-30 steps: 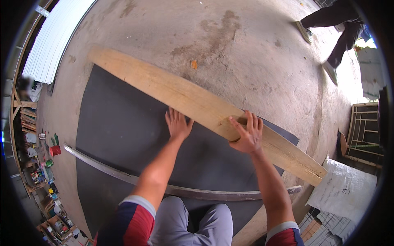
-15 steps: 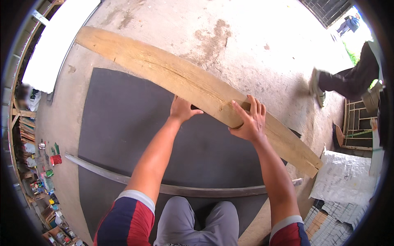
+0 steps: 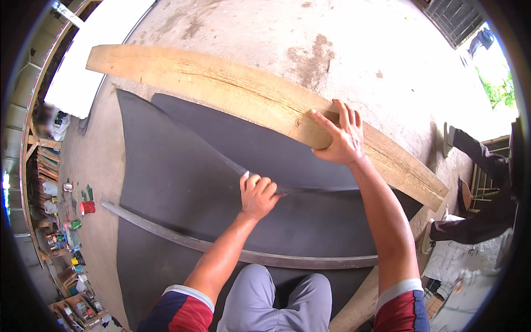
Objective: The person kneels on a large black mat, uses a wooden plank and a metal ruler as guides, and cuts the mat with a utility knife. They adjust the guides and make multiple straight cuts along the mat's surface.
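A long wooden plank [image 3: 221,77] lies slantwise across the far side of a dark, flexible sheet [image 3: 182,160]. My right hand [image 3: 345,135] is on the plank right of its middle, fingers over the top face and thumb by the near edge. Closed round the sheet's raised edge, my left hand [image 3: 258,196] holds it up in a fold. Beneath the fold another dark layer [image 3: 221,124] shows, reaching to the plank. A narrow grey bar [image 3: 276,259] crosses the sheet between my hands and my knees.
Another person's dark-trousered legs [image 3: 475,227] stand at the right, beside a white sack [image 3: 442,257]. Paint tins and tools, with a red can [image 3: 87,207] among them, line the left. A large white panel [image 3: 83,61] lies at the far left on the concrete floor [image 3: 260,27].
My left hand has left the plank's edge and pulled the sheet's edge up towards me. My right hand stays on the plank. The other person has stepped nearer along the right.
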Motion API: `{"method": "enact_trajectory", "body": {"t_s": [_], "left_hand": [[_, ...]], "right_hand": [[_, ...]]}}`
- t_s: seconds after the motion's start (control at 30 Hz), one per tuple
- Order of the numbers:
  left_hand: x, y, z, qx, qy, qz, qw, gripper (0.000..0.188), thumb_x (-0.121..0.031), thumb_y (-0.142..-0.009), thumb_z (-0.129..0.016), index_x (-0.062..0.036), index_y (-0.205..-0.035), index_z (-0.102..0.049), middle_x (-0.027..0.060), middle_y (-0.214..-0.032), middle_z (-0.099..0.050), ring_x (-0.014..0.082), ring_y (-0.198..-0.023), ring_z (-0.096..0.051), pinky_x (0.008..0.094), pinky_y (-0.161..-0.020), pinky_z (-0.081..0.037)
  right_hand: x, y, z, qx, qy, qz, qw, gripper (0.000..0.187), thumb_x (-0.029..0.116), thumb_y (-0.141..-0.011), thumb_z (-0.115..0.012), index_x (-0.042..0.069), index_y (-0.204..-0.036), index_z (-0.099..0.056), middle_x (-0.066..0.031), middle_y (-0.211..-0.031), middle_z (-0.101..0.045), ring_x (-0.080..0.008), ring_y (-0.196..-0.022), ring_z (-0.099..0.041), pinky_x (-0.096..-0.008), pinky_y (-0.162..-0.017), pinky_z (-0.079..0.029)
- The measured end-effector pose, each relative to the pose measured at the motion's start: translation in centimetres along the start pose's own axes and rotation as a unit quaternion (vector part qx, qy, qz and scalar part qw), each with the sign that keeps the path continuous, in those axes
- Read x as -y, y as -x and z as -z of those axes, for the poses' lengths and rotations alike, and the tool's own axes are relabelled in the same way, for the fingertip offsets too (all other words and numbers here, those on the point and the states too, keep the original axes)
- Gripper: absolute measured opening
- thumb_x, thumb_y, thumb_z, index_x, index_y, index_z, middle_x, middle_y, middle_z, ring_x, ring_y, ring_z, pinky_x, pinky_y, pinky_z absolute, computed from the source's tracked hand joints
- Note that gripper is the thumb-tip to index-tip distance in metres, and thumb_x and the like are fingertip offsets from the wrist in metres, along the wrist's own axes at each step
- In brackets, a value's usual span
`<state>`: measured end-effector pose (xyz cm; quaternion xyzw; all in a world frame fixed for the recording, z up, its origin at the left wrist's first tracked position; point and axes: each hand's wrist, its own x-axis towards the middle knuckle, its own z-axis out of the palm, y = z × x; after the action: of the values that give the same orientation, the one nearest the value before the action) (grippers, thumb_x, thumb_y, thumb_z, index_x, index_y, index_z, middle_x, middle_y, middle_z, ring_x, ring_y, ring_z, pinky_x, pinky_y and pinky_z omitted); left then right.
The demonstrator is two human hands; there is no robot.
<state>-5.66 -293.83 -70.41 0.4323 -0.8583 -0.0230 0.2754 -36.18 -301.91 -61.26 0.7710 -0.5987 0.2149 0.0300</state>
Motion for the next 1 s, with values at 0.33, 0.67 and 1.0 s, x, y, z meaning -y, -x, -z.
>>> {"method": "enact_trajectory", "body": {"t_s": [0.33, 0.67, 1.0], "left_hand": [[-1.0, 3.9, 3.5, -0.055, 0.002, 0.024, 0.998, 0.027, -0.022, -0.063, -0.083, -0.0216, -0.081, -0.063, -0.0055, -0.098, -0.063, 0.0217, -0.105, -0.054, 0.0524, -0.112, -0.031], [-2.2, 7.4, 4.4, -0.08, -0.026, 0.034, 0.996, 0.02, -0.016, -0.063, -0.074, -0.023, -0.08, -0.067, -0.0062, -0.096, -0.065, 0.0205, -0.105, -0.055, 0.0504, -0.12, -0.025], [-2.2, 8.5, 3.7, -0.045, -0.042, 0.033, 0.998, 0.025, -0.014, -0.063, -0.072, -0.0223, -0.086, -0.065, -0.005, -0.099, -0.065, 0.022, -0.109, -0.054, 0.0525, -0.121, -0.022]], "right_hand": [[1.0, -1.5, -3.9, 0.062, 0.001, 0.025, 0.998, 0.1, 0.035, -0.052, -0.092, 0.037, -0.148, -0.064, -0.0282, -0.155, -0.044, -0.0465, -0.141, -0.045, -0.0593, -0.118, -0.034], [1.2, 7.7, -12.7, 0.242, -0.01, -0.035, 0.97, 0.115, 0.046, -0.051, -0.094, 0.04, -0.158, -0.052, -0.0295, -0.158, -0.039, -0.0462, -0.145, -0.039, -0.059, -0.122, -0.029], [1.3, 13.5, -17.3, 0.356, 0.043, -0.079, 0.93, 0.133, 0.045, -0.058, -0.093, 0.041, -0.17, -0.022, -0.0269, -0.158, -0.033, -0.0448, -0.147, -0.035, -0.0624, -0.119, -0.03]]}}
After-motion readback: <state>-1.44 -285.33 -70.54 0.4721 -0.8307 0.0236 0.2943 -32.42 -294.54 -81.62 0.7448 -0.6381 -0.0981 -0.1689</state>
